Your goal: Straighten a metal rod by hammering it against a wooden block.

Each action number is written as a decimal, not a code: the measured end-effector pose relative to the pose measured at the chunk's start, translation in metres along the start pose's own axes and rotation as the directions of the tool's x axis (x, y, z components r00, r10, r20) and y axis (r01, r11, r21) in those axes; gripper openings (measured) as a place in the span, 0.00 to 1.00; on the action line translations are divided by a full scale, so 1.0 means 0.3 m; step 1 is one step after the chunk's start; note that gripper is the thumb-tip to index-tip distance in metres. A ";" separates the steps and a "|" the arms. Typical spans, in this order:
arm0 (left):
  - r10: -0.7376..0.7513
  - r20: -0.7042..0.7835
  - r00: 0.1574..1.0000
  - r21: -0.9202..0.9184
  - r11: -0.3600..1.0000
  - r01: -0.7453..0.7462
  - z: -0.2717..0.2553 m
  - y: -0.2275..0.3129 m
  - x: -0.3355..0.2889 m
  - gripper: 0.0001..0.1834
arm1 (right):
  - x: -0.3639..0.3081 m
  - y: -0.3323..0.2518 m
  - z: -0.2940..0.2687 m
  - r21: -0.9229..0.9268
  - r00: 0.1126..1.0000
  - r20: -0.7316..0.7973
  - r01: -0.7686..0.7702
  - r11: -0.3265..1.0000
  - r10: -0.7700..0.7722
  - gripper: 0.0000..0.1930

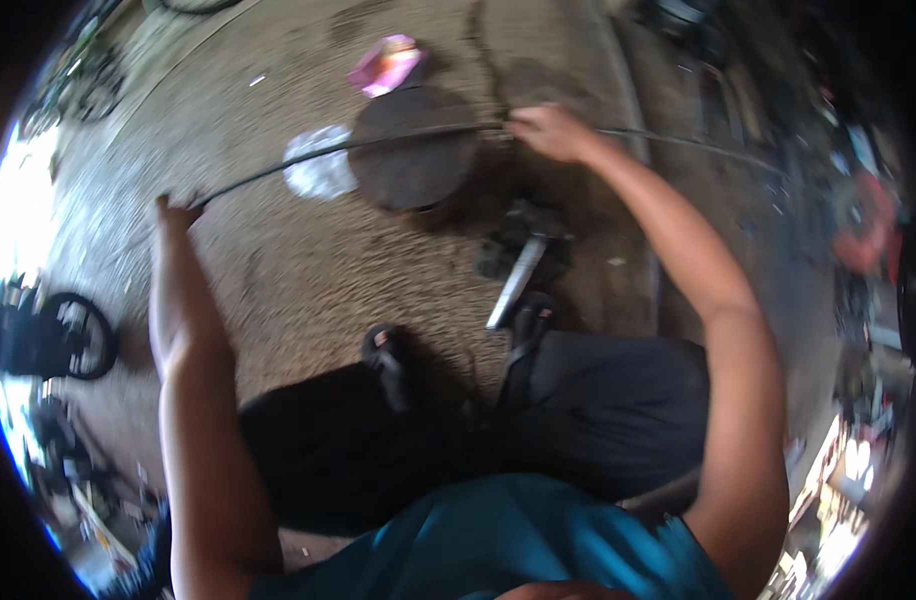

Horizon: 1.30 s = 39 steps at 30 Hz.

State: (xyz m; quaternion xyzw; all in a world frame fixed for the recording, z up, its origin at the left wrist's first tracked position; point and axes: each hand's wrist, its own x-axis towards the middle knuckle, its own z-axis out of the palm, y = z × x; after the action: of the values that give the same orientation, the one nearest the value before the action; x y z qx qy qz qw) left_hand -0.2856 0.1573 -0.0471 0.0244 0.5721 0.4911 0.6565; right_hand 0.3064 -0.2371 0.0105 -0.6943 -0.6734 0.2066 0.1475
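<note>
A long, thin dark rod stretches across in front of me, held at two places. My left hand is closed around its left end, far out to the left. My right hand grips it further along, and the rod runs on past that hand to the right. Between the hands, the rod passes over a round, dark block like a stump; whether it touches the top I cannot tell. Motion blurs the fingers.
A clear plastic bag lies left of the block, and a pink packet beyond it. Nearer me, a pale metal bar leans on a dark lump. A wheel stands at left; a red round object at right.
</note>
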 end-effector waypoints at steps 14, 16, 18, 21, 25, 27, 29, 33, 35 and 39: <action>-0.016 -0.166 0.986 -0.056 0.998 0.006 0.137 -0.035 -0.226 0.30 | -0.229 0.276 -0.175 0.043 0.882 -0.105 -0.457 0.888 0.459 0.24; -0.018 -0.167 0.986 -0.053 0.999 0.010 0.138 -0.033 -0.257 0.31 | -0.295 0.348 -0.221 -0.009 0.819 -0.172 -0.557 0.831 0.547 0.25; -0.021 -0.168 0.986 -0.047 0.999 0.013 0.137 -0.033 -0.284 0.32 | -0.349 0.393 -0.239 -0.124 0.684 -0.330 -0.715 0.688 0.651 0.25; -0.059 -0.146 0.987 -0.094 0.995 0.045 0.139 -0.041 -0.303 0.39 | -0.403 0.422 -0.242 -0.104 0.494 -0.349 -0.865 0.491 0.796 0.25; 0.033 -0.147 0.989 -0.127 0.991 -0.052 0.145 -0.056 -0.277 0.42 | -0.425 0.417 -0.221 -0.173 0.420 -0.512 -0.905 0.389 0.749 0.26; 0.070 -0.135 0.988 -0.119 0.989 -0.087 0.150 -0.061 -0.257 0.42 | -0.437 0.413 -0.217 -0.035 0.309 -0.492 -0.941 0.336 0.814 0.27; 0.110 -0.123 0.986 -0.146 0.981 -0.128 0.160 -0.065 -0.246 0.44 | -0.456 0.412 -0.216 -0.101 0.379 -0.469 -0.920 0.377 0.798 0.27; 0.144 -0.029 0.989 -0.171 0.974 -0.147 0.179 -0.074 -0.249 0.45 | -0.492 0.423 -0.209 -0.147 0.505 -0.510 -0.849 0.508 0.696 0.25; 0.168 -0.042 0.985 -0.153 0.973 -0.172 0.185 -0.079 -0.253 0.45 | -0.501 0.434 -0.202 -0.174 0.515 -0.515 -0.845 0.505 0.685 0.26; 0.196 -0.013 0.981 -0.103 0.975 -0.196 0.175 -0.079 -0.251 0.44 | -0.516 0.451 -0.191 -0.150 0.531 -0.520 -0.828 0.541 0.669 0.23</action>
State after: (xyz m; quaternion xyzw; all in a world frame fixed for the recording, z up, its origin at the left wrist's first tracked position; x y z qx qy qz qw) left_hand -0.2200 0.1222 0.0117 0.0460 0.5413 0.5825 0.6046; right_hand 0.4513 -0.3937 0.0088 -0.9587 -0.2798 -0.0318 0.0393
